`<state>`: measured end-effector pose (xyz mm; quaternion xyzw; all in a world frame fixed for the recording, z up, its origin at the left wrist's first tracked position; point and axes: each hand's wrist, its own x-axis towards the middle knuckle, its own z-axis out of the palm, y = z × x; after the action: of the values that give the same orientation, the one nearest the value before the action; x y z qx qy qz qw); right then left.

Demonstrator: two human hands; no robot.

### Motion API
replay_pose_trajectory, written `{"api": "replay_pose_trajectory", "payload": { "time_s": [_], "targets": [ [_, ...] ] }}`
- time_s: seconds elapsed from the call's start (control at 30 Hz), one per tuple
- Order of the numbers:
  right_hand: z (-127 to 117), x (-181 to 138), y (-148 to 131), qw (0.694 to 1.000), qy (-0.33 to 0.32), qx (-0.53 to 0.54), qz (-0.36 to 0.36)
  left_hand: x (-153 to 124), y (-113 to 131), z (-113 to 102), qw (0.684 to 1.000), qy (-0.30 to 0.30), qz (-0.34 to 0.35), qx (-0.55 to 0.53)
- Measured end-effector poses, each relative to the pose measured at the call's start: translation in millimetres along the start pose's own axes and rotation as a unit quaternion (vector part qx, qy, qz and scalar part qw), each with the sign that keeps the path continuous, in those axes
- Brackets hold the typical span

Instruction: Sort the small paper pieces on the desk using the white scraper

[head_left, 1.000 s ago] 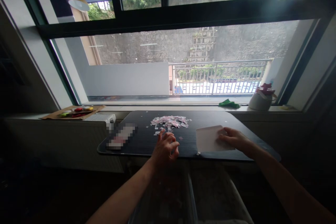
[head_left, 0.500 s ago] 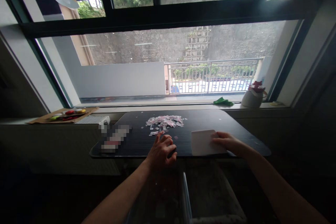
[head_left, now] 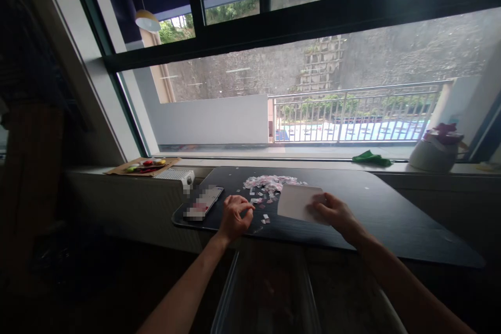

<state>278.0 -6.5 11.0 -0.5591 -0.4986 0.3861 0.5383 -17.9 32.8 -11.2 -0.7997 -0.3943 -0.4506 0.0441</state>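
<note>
My right hand (head_left: pixel 340 217) grips a stiff white card (head_left: pixel 295 201) by its right edge, tilted above the black table (head_left: pixel 383 214). Just left of it, my left hand (head_left: pixel 235 218) has its thumb and forefinger pinched together; whatever lies between them is too small to make out. Behind both hands spreads a pile of small pinkish-white paper pieces (head_left: pixel 263 183), partly covered by the card. A couple of loose pieces (head_left: pixel 265 218) lie between the hands near the table's front edge.
A phone (head_left: pixel 211 201), partly pixelated, lies at the table's left end. On the sill are a cardboard sheet (head_left: pixel 117 169) with colourful items, a green cloth (head_left: pixel 371 158) and a pale jug (head_left: pixel 432 155). Below the table edge is a clear plastic box (head_left: pixel 230 284).
The view has swung left. My right hand has lifted the card and brought it left, beside the pile. My left hand has drawn its fingers into a pinch. Loose pieces now lie nearer the front edge.
</note>
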Motion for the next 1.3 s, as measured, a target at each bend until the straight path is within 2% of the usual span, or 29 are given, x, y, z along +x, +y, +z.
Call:
{"api": "replay_pose_trajectory", "payload": {
  "time_s": [0.13, 0.3, 0.4, 0.73, 0.83, 1.07, 1.3],
  "targets": [
    [26.2, 5.8, -1.7, 1.000, -0.017, -0.015, -0.021, -11.3, 4.5, 2.3, 0.998, -0.055, 0.030, -0.008],
    [21.2, 5.1, -7.8, 0.998, 0.002, -0.056, -0.034, -12.2, 9.0, 1.7, 0.994, -0.093, 0.050, -0.019],
    [23.6, 3.2, -10.1, 0.998, -0.004, -0.057, -0.040, -11.6, 9.1, 1.6, 0.994, -0.098, 0.049, -0.015],
    [54.7, 8.2, -9.9, 0.994, 0.000, -0.083, -0.068, -12.3, 7.1, 6.8, 0.997, -0.076, 0.009, 0.014],
    [52.5, 9.3, -11.8, 0.992, 0.005, -0.103, -0.071, -11.7, 6.3, 7.6, 0.997, -0.070, -0.006, 0.015],
    [21.4, -2.2, -23.9, 0.989, 0.030, -0.127, -0.067, -11.3, 8.8, 6.3, 0.996, -0.085, -0.023, 0.009],
    [43.7, -11.6, -10.7, 0.993, -0.023, -0.084, -0.082, -11.5, 6.7, 5.6, 0.995, -0.094, -0.028, 0.004]
  ]
}}
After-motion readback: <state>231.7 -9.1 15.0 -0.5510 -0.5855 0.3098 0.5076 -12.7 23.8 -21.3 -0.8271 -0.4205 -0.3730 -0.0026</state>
